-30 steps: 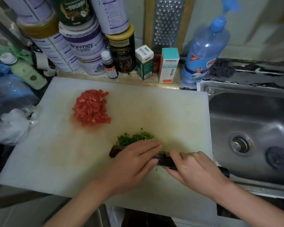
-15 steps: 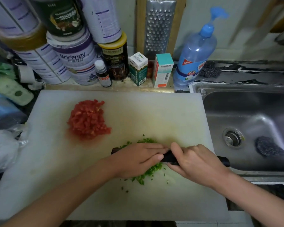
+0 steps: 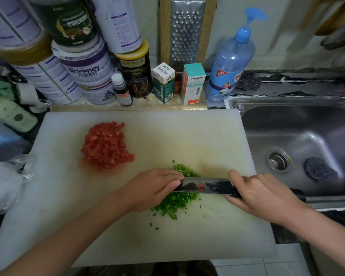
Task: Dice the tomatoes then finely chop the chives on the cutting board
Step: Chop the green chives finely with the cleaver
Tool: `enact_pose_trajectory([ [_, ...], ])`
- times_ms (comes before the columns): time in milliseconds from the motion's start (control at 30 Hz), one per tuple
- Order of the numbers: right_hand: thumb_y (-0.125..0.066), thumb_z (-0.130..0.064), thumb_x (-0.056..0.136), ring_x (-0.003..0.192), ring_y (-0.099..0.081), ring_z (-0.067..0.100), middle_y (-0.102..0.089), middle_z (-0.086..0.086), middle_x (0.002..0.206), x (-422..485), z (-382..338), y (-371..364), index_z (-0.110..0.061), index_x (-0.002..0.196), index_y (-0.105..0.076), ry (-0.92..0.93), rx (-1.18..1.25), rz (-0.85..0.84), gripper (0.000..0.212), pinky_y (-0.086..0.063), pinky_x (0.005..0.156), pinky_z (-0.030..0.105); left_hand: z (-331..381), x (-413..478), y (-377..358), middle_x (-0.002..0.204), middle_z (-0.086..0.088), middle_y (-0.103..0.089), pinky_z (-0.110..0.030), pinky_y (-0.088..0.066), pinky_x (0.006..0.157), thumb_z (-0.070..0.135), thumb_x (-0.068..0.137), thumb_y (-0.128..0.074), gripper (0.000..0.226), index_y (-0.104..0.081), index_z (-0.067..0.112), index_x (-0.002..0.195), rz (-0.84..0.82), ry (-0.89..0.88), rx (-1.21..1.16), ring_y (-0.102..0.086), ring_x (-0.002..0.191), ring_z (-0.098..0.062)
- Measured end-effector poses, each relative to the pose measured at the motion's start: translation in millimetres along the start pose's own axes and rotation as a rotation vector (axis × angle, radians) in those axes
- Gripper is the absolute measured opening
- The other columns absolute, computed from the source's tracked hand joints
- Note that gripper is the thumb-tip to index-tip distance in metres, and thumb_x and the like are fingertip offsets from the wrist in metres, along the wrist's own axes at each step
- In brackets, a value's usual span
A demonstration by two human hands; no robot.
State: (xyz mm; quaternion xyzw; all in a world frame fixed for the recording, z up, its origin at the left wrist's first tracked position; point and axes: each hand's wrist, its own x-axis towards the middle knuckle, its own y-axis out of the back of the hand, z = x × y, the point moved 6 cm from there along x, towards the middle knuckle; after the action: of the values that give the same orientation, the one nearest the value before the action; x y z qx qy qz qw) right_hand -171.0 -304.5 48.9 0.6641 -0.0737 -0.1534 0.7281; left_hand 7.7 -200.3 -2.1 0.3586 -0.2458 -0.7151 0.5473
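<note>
knife (image 3: 207,186) has tilted up, right grip (image 3: 261,196) clasping it, left grip (image 3: 155,188) pressing it.

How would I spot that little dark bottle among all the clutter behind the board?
Start at the white cutting board and look along the ledge behind its far edge. The small dark bottle stands between the Briffney tin and the black tin with a yellow lid. Slimmer than both, it alone has a white cap and red label.

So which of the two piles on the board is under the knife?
The green chopped chives, beneath the knife; the diced tomatoes sit apart, further back left.
</note>
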Motion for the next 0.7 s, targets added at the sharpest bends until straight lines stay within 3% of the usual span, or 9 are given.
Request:
enact_pose_trajectory([
  [133, -0.036, -0.049, 0.083, 0.025, -0.040, 0.027, -0.044, 0.003, 0.036, -13, 8, 7, -0.014, 0.078, -0.034, -0.006, -0.056, -0.015, 0.035, 0.005, 0.046, 0.020, 1, 7, -3, 0.116, 0.002, -0.064, -0.038, -0.049, 0.091, 0.064, 0.095, 0.002, 0.086, -0.065, 0.016, 0.119, 0.052, 0.001, 0.070, -0.056, 0.108, -0.015],
  [267, -0.047, -0.046, 0.084, 0.024, -0.038, 0.027, -0.041, 0.002, 0.034, -26, 14, 14, -0.014, 0.076, -0.034, -0.012, -0.064, -0.022, 0.036, 0.007, 0.051, 0.018, 7, 6, 4, 0.104, 0.002, -0.069, -0.036, -0.055, 0.081, 0.052, 0.103, -0.014, 0.070, -0.073, 0.013, 0.101, 0.163, -0.036, 0.201, -0.062, 0.097, -0.018],
  [333, -0.055, -0.043, 0.080, 0.023, -0.036, 0.027, -0.040, 0.002, 0.033, -32, 16, 14, -0.012, 0.075, -0.037, -0.011, -0.046, -0.032, 0.036, 0.006, 0.050, 0.018, 12, 5, 9, 0.104, 0.002, -0.071, -0.038, -0.056, 0.079, 0.050, 0.100, -0.019, 0.065, -0.074, 0.014, 0.104, 0.201, -0.026, 0.176, -0.064, 0.097, -0.017],
  [433, -0.040, -0.046, 0.086, 0.024, -0.037, 0.027, -0.041, 0.003, 0.035, -35, 17, 14, -0.013, 0.077, -0.033, -0.014, -0.047, -0.039, 0.034, 0.006, 0.048, 0.018, 31, 4, 11, 0.110, 0.003, -0.073, -0.037, -0.058, 0.082, 0.043, 0.100, -0.032, 0.052, -0.073, 0.015, 0.111, 0.292, -0.066, 0.107, -0.066, 0.101, -0.016],
  [533, -0.035, -0.046, 0.085, 0.025, -0.038, 0.027, -0.042, 0.003, 0.036, -32, 14, 12, -0.013, 0.078, -0.033, 0.004, -0.027, -0.027, 0.034, 0.005, 0.047, 0.018, 54, 14, -1, 0.132, 0.003, -0.064, -0.028, -0.048, 0.101, 0.042, 0.100, -0.032, 0.052, -0.064, 0.015, 0.131, 0.213, -0.121, 0.068, -0.058, 0.120, -0.013],
  [700, -0.035, -0.045, 0.086, 0.026, -0.041, 0.027, -0.044, 0.004, 0.038, -25, 9, 9, -0.013, 0.079, -0.034, 0.042, -0.019, 0.008, 0.033, -0.006, 0.040, 0.019, 79, 28, -13, 0.134, 0.003, -0.062, -0.029, -0.049, 0.102, 0.038, 0.100, -0.042, 0.043, -0.064, 0.017, 0.130, 0.189, -0.219, -0.056, -0.058, 0.121, -0.010],
])
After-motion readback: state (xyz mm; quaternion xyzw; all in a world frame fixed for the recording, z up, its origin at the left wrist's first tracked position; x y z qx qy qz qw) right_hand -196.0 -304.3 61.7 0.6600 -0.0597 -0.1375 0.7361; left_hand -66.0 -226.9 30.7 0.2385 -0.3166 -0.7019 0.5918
